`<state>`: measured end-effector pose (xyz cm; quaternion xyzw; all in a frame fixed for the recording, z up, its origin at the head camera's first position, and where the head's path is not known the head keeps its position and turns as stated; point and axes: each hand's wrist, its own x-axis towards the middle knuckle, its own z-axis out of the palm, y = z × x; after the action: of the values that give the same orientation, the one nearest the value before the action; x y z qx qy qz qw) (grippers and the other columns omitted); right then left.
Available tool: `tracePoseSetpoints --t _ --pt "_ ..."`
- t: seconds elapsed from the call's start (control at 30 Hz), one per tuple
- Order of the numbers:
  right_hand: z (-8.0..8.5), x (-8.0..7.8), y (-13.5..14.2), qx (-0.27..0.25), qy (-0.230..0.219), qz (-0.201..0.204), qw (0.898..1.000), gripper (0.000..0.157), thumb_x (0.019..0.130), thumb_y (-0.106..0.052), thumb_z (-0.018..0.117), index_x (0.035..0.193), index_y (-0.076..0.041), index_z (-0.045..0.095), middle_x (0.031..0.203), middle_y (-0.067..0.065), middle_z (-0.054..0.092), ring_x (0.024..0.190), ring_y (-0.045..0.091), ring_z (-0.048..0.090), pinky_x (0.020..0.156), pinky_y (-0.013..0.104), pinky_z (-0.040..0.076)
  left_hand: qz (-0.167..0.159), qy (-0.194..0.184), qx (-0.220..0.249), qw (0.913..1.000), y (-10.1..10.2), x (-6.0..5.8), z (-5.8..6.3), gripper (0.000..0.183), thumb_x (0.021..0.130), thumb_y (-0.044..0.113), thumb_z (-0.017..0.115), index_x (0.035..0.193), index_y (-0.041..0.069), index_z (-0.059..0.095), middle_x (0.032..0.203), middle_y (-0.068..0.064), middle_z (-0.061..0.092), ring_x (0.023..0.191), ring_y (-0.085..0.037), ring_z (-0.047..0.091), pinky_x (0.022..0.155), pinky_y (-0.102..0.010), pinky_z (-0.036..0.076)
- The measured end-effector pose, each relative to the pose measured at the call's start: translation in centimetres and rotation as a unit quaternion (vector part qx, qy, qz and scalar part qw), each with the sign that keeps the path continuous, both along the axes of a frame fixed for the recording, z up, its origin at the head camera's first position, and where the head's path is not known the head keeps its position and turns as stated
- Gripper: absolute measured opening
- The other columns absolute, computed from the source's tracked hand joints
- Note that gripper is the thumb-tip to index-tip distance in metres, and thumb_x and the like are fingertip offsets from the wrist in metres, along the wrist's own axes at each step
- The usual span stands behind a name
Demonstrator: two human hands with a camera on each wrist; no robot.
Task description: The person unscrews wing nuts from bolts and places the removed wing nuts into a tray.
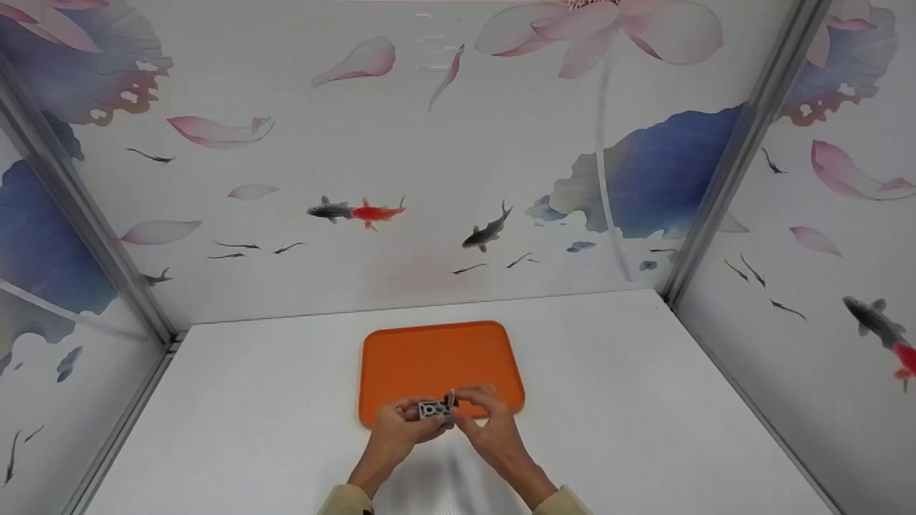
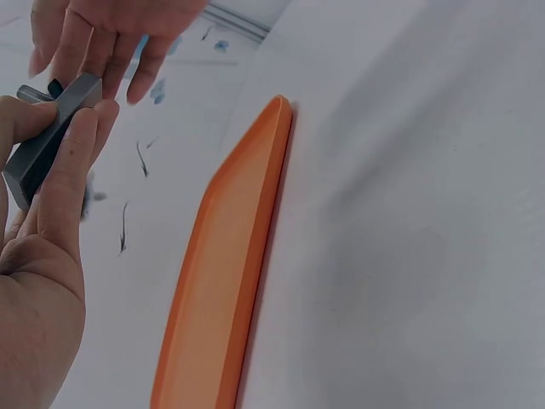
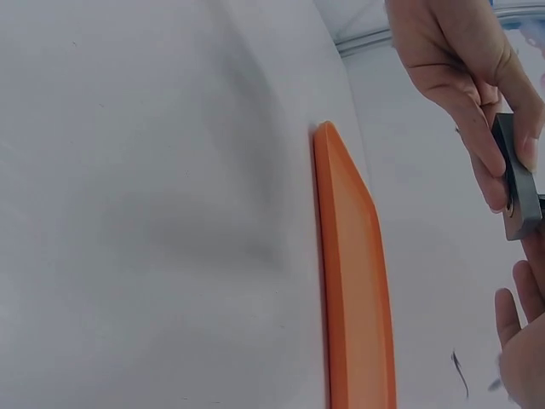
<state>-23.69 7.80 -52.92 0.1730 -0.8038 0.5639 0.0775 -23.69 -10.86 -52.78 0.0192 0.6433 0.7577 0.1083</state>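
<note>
My left hand [image 1: 402,427] grips a dark grey rectangular block [image 1: 431,410] with a light patterned face, thumb and fingers along its sides. At the block's right end stands a small peg-like piece [image 1: 451,399], and my right hand [image 1: 492,423] pinches it between thumb and index finger. In the left wrist view the block [image 2: 53,145] is tilted, with the rounded grey peg [image 2: 32,94] sticking out beside it. The right wrist view shows the block's plain grey side [image 3: 517,175], while the right hand [image 3: 526,349] is cut off at the frame's edge.
Behind and partly beneath the hands, an orange tray [image 1: 440,357] with a low rim lies on the white table [image 1: 272,408]. White panels [image 1: 415,150] printed with fish and petals enclose the back and both sides, joined by metal posts [image 1: 737,157].
</note>
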Motion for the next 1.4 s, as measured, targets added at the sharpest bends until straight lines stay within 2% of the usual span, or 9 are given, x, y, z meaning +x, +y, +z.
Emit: tracePoseSetpoints --t 0.17,0.33,0.57,0.73,0.83,1.0,1.13,1.4 --pt "-0.1 -0.02 -0.06 -0.007 0.008 -0.01 1.0 0.022 0.094 -0.031 0.07 0.111 -0.018 0.075 0.113 -0.003 0.071 0.109 0.018 0.061 0.096 0.035 0.054 -0.005 0.001 0.005 1.0 -0.04 0.05 0.06 0.045 0.086 0.004 0.077 0.123 -0.011 0.059 0.109 -0.017 0.074 0.099 -0.025 0.075 0.089 -0.036 0.064" --pt "-0.39 -0.23 0.03 -0.022 0.027 -0.036 0.999 0.017 0.092 -0.03 0.072 0.106 -0.022 0.075 0.108 -0.003 0.071 0.106 0.018 0.062 0.095 0.035 0.056 -0.003 -0.001 0.006 1.0 -0.15 0.12 0.1 0.043 0.086 0.002 0.076 0.123 -0.012 0.06 0.109 -0.018 0.074 0.099 -0.024 0.075 0.089 -0.035 0.064" --pt "-0.27 -0.29 -0.19 -0.041 0.018 -0.077 0.996 0.009 0.088 -0.023 0.077 0.095 -0.021 0.073 0.1 -0.002 0.071 0.101 0.017 0.063 0.093 0.037 0.056 -0.003 -0.003 0.012 0.9999 -0.22 0.1 0.17 0.046 0.086 0.002 0.076 0.125 -0.013 0.058 0.107 -0.015 0.074 0.099 -0.026 0.075 0.089 -0.034 0.064" --pt "-0.7 -0.54 -0.12 -0.045 0.049 -0.085 0.994 0.008 0.087 -0.026 0.078 0.089 -0.022 0.071 0.095 -0.003 0.07 0.095 0.013 0.063 0.088 0.033 0.057 -0.003 0.003 0.004 1.0 -0.2 0.12 0.09 0.047 0.086 0.001 0.075 0.127 -0.013 0.057 0.109 -0.017 0.074 0.099 -0.028 0.075 0.089 -0.034 0.064" --pt "-0.81 -0.54 -0.14 -0.035 0.06 -0.083 0.994 0.007 0.088 -0.025 0.077 0.089 -0.022 0.072 0.094 -0.004 0.07 0.093 0.011 0.063 0.087 0.031 0.058 -0.005 0.003 0.0 1.0 -0.19 0.07 0.01 0.046 0.087 0.001 0.074 0.127 -0.013 0.057 0.109 -0.018 0.074 0.099 -0.029 0.075 0.089 -0.034 0.064" --pt "-0.68 -0.25 -0.14 -0.025 0.041 -0.075 0.996 0.008 0.091 -0.029 0.074 0.095 -0.022 0.076 0.097 -0.005 0.072 0.097 0.009 0.063 0.089 0.036 0.059 -0.004 0.003 -0.001 1.0 -0.21 0.1 -0.11 0.046 0.087 0.004 0.075 0.126 -0.012 0.058 0.109 -0.017 0.074 0.099 -0.028 0.075 0.089 -0.034 0.064" --pt "-0.57 0.02 -0.08 -0.026 0.026 -0.062 0.997 0.014 0.093 -0.032 0.071 0.101 -0.023 0.077 0.104 -0.004 0.072 0.104 0.012 0.062 0.092 0.036 0.056 0.001 0.005 -0.008 1.0 -0.21 0.12 -0.07 0.046 0.087 0.007 0.077 0.125 -0.011 0.059 0.108 -0.015 0.075 0.098 -0.026 0.075 0.088 -0.033 0.064" --pt "-0.52 0.32 -0.14 -0.02 0.023 -0.031 0.999 0.021 0.092 -0.033 0.073 0.11 -0.022 0.075 0.113 -0.001 0.067 0.111 0.02 0.06 0.098 0.042 0.054 0.001 0.005 -0.012 0.9999 -0.01 0.16 0.0 0.047 0.085 0.009 0.078 0.124 -0.01 0.06 0.109 -0.017 0.074 0.1 -0.026 0.075 0.088 -0.035 0.064"
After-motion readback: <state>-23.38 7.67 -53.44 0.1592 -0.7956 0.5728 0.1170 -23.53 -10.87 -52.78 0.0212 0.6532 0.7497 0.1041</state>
